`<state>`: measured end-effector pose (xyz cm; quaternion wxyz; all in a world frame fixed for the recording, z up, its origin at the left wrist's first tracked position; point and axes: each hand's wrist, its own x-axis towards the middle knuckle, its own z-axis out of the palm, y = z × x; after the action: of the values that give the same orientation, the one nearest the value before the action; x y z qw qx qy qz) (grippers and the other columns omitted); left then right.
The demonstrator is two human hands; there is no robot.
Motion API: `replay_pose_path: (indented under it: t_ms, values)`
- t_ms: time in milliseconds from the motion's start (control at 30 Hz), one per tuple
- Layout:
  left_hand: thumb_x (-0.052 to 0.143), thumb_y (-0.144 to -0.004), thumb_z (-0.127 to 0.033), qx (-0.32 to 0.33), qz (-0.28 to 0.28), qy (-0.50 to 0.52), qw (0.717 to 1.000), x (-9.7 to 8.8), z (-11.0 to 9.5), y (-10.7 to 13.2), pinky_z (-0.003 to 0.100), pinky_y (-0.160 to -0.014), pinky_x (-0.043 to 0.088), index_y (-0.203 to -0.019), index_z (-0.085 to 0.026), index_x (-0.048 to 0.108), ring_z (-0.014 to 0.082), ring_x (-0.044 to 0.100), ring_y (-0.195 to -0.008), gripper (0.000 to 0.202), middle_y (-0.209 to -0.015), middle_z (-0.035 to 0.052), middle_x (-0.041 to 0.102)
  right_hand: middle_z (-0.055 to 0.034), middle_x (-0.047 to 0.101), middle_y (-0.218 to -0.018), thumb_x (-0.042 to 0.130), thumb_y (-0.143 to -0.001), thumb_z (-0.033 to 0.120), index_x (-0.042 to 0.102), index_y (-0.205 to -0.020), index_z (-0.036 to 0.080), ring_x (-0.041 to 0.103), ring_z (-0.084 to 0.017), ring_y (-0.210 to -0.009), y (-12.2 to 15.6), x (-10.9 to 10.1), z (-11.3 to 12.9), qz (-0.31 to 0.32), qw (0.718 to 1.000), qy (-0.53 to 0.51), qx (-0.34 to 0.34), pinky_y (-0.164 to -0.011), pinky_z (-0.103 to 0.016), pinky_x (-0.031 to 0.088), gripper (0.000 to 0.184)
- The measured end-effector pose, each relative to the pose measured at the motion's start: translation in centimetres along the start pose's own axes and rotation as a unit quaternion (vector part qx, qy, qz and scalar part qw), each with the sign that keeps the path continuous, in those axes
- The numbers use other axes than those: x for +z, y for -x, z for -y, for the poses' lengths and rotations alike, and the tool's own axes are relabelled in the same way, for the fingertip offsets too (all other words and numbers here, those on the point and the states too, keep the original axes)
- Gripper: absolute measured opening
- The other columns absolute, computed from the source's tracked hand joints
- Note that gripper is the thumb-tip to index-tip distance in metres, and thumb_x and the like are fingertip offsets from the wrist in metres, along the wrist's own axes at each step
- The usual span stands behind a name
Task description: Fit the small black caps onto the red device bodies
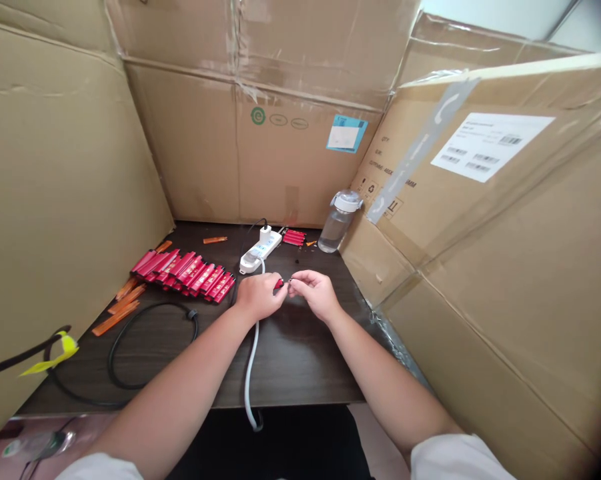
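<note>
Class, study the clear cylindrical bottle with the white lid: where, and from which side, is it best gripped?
Probably around the body of the clear cylindrical bottle, below its white lid, with the bare right hand, once free, from the near side: it stands upright, its front is unblocked, and a brown cardboard wall stands close on its right.

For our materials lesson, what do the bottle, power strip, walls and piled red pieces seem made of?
Bottle: smooth, see-through, so plastic or glass.
Power strip: likely plastic, with a smooth white casing.
Walls: matt brown cardboard, creased and printed.
Red pieces: perhaps plastic or coated card, slightly shiny; too small to settle.
</note>
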<state>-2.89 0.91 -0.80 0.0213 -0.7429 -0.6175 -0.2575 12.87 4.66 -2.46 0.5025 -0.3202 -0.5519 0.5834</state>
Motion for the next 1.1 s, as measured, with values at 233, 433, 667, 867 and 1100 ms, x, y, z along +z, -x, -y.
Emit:
replay_pose_path:
  t_ms: [233, 433, 667, 867, 1100]
  values:
    - [0.049, -0.082, -0.036, 0.015, 0.022, -0.006, 1.0, -0.1, 0.1, -0.1, 0.027, -0.055, 0.031, -0.078, -0.023, 0.066, 0.0192, 0.063, -0.075, 0.022, -0.081, 0.0033, 0.07, -0.0015, 0.067, -0.065, 0.071, -0.07, 0.029, 0.069, -0.081, 0.017, 0.061, -0.014, -0.058, 0.3, 0.2, 0.0, 0.001, 0.99, 0.123, -0.065, -0.062, -0.03, 0.052, 0.017]
    - [0.049, -0.084, -0.035, 0.046, 0.021, -0.03, 0.998, -0.3, 0.1, 0.0, 0.028, -0.055, 0.032, -0.081, -0.023, 0.066, 0.0204, 0.064, -0.077, 0.021, -0.082, 0.0033, 0.07, -0.0025, 0.066, -0.072, 0.067, -0.074, 0.03, 0.072, -0.081, 0.018, 0.059, -0.013, -0.059, 0.4, 0.2, 0.0, 0.008, 0.979, 0.18, -0.099, -0.059, -0.028, 0.051, 0.014]
    - [0.048, -0.085, -0.035, 0.047, 0.014, -0.043, 0.998, -0.1, 0.1, 0.0, 0.028, -0.055, 0.033, -0.083, -0.023, 0.065, 0.0207, 0.064, -0.077, 0.021, -0.083, 0.0034, 0.069, -0.0037, 0.067, -0.08, 0.067, -0.075, 0.029, 0.072, -0.08, 0.02, 0.06, -0.014, -0.062, 0.7, 0.9, 0.5, -0.002, 0.974, 0.181, -0.136, -0.06, -0.029, 0.052, 0.011]
    - [0.047, -0.086, -0.036, 0.052, 0.019, -0.039, 0.998, -0.2, 0.0, 0.1, 0.029, -0.056, 0.035, -0.084, -0.021, 0.065, 0.0215, 0.064, -0.078, 0.023, -0.082, 0.0045, 0.069, -0.0041, 0.067, -0.081, 0.069, -0.074, 0.031, 0.073, -0.078, 0.021, 0.06, -0.014, -0.064, 0.8, 1.1, 0.8, 0.017, 0.978, 0.167, -0.123, -0.061, -0.03, 0.053, 0.012]
    - [0.048, -0.084, -0.035, 0.042, 0.039, -0.018, 0.998, -0.3, -0.2, 0.4, 0.03, -0.06, 0.038, -0.086, -0.02, 0.068, 0.0229, 0.064, -0.08, 0.025, -0.085, 0.0083, 0.069, -0.0031, 0.064, -0.079, 0.07, -0.072, 0.034, 0.073, -0.072, 0.02, 0.059, -0.014, -0.063, 1.1, 1.5, 0.7, 0.03, 0.989, 0.112, -0.088, -0.059, -0.03, 0.053, 0.014]
